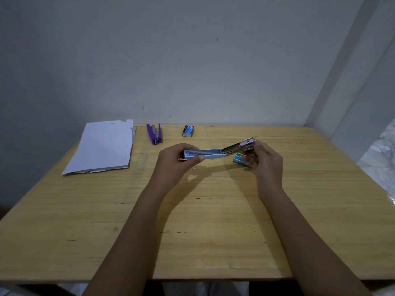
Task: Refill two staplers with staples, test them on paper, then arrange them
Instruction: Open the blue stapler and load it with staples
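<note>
Stapler in hand: a light blue stapler [205, 154] is held above the desk [213, 221], swung fully open so base and metal top arm lie almost in one line.
Long axis: it runs left to right across the person's front, rising a little toward the right end.
Left hand [174, 160]: closed round the blue base end, thumb underneath, fingers curled over the top.
Right hand [266, 160]: fingers pinched on the tip of the metal top arm [239, 146] (whether a strip of staples already sits in the channel is too small to tell).
Nearer hand for staples: the right; the green staple box [240, 159] lies on the desk just under and behind its fingers.
Second stapler: a purple stapler [154, 133] lies on the desk, also open, well beyond the left hand, between the paper [102, 146] and a blue staple box [188, 130].
Judgement: the refill of the first stapler looks in progress; testing is not yet begun.
</note>
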A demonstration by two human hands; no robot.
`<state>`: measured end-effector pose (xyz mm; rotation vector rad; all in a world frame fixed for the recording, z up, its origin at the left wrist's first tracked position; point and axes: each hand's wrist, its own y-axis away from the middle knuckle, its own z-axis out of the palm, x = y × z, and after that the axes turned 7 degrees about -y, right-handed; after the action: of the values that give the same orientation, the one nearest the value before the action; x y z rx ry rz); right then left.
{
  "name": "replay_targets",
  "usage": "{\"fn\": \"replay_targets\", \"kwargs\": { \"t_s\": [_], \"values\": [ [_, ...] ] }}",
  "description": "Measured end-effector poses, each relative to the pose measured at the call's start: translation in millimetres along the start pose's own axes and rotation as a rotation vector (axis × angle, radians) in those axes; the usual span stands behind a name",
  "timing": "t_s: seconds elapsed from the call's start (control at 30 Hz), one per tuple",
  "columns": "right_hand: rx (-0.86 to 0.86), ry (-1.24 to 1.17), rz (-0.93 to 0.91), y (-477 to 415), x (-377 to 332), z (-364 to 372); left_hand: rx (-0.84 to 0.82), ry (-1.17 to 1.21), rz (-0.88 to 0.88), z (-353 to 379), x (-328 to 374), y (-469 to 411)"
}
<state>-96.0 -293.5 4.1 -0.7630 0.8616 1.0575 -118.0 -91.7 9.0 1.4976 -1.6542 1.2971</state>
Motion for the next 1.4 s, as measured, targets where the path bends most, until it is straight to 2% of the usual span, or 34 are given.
{"fn": "replay_targets", "kwargs": {
  "t_s": [0.13,0.27,0.33,0.4,0.67,0.87,1.0,1.07,1.17,1.27,1.4],
  "values": [
    [-0.103,0.188,-0.185,9,7,6,-0.007,-0.012,0.002,5,3,2],
    [-0.380,0.460,-0.368,18,14,10,-0.019,-0.006,-0.003,7,2,2],
    [-0.517,0.592,-0.409,19,17,10,-0.025,0.049,-0.033,8,4,2],
    [-0.584,0.661,-0.418,19,18,11,-0.012,0.117,-0.077,8,5,1],
    [-0.695,0.889,-0.478,23,15,10,0.029,0.239,-0.160,8,8,0],
    [-0.655,0.969,-0.460,29,18,17,0.030,0.218,-0.131,9,7,1],
    [-0.532,0.733,-0.213,27,12,30,0.085,0.142,-0.096,-6,7,-7],
    [-0.475,0.543,-0.072,21,7,45,0.164,0.058,-0.055,-28,6,-20],
    [-0.486,0.187,0.187,11,2,81,0.341,-0.166,-0.042,-79,-3,-36],
    [-0.540,-0.140,0.427,10,5,127,0.436,-0.414,-0.168,-130,-40,-47],
    [-0.610,-0.292,0.623,16,23,184,0.347,-0.692,-0.471,-175,-81,-49]
  ]
}}
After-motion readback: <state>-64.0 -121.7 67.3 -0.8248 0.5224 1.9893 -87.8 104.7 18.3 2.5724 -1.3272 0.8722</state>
